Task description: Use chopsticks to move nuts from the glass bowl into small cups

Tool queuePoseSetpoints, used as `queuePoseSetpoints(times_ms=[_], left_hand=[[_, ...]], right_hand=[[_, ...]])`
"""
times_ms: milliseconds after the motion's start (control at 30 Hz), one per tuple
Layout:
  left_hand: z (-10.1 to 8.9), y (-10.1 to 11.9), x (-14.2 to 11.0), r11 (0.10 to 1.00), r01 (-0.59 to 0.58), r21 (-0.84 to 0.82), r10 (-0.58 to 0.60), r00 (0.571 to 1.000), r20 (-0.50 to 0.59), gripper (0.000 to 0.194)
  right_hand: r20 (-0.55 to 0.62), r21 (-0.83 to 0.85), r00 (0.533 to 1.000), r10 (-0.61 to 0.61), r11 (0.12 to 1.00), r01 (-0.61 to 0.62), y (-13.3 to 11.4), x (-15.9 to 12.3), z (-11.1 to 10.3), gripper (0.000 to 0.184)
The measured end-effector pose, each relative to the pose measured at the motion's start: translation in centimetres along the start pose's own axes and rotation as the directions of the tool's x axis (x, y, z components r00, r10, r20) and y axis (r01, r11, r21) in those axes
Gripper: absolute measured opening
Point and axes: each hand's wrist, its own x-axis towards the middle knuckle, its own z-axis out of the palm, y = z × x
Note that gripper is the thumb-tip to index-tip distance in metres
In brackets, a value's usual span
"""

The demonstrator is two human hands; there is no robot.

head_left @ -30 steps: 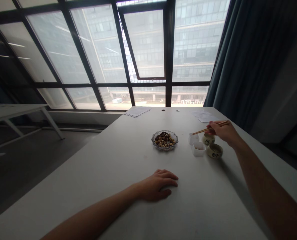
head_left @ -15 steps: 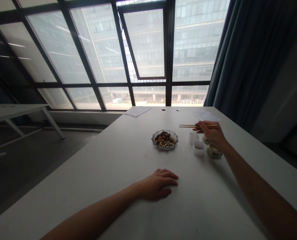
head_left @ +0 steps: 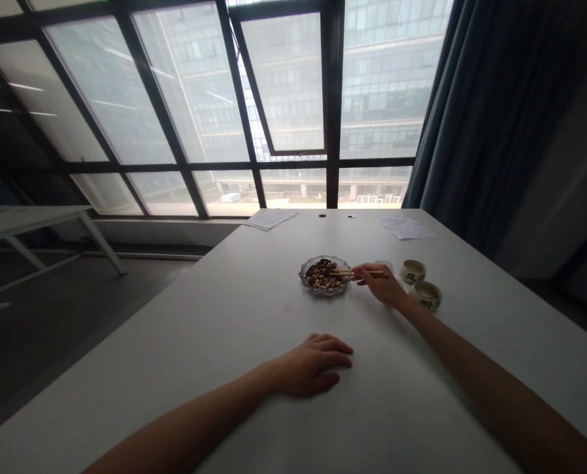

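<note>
My right hand (head_left: pixel 378 284) is closed around a pair of wooden chopsticks (head_left: pixel 343 272), held almost level and pointing left. Their tips are over the nuts (head_left: pixel 323 275), a brown and tan mix, in a clear glass dish with a scalloped rim (head_left: pixel 303 282). Whether the tips grip a piece is too small to tell. Behind my right hand, the small clear plastic cups (head_left: pixel 385 264) are mostly hidden. My left hand (head_left: pixel 317 365) lies palm down on the white table (head_left: pixel 244 316), fingers stretched out, holding nothing.
Two cream ceramic cups with dark characters, one farther back (head_left: pixel 413 271) and one nearer (head_left: pixel 427 296), stand right of my right hand. Paper sheets lie at the far left (head_left: pixel 271 219) and far right (head_left: pixel 409 227) of the table. A blue curtain (head_left: pixel 464 131) hangs at the right.
My right hand has moved left and slightly down with the chopsticks, from above the ceramic cups to the glass dish. It now covers most of the plastic cups. My left hand stays put.
</note>
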Motion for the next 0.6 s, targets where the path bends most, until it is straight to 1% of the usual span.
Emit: queuePoseSetpoints(times_ms=[100, 200, 400, 600], left_hand=[[0.1, -0.1, 0.0, 1.000, -0.001, 0.006, 0.001, 1.000, -0.009, 0.037], [0.2, -0.1, -0.1, 1.000, -0.002, 0.003, 0.002, 1.000, -0.012, 0.037], [0.1, -0.1, -0.1, 1.000, 0.002, -0.002, -0.002, 1.000, -0.008, 0.037], [0.1, -0.1, 0.0, 1.000, 0.000, -0.003, 0.000, 1.000, -0.006, 0.036]], right_hand=[[0.003, -0.008, 1.000, 0.013, 1.000, -0.013, 0.9, 0.1, -0.1, 0.051], [-0.010, -0.013, 0.999, 0.032, 0.999, -0.032, 1.2, 0.1, -0.1, 0.051], [-0.028, 0.018, 0.999, 0.033, 0.999, -0.033, 0.7, -0.3, 0.7, 0.051], [-0.032, -0.041, 0.999, 0.017, 0.999, -0.019, 0.1, -0.7, 1.1, 0.050]])
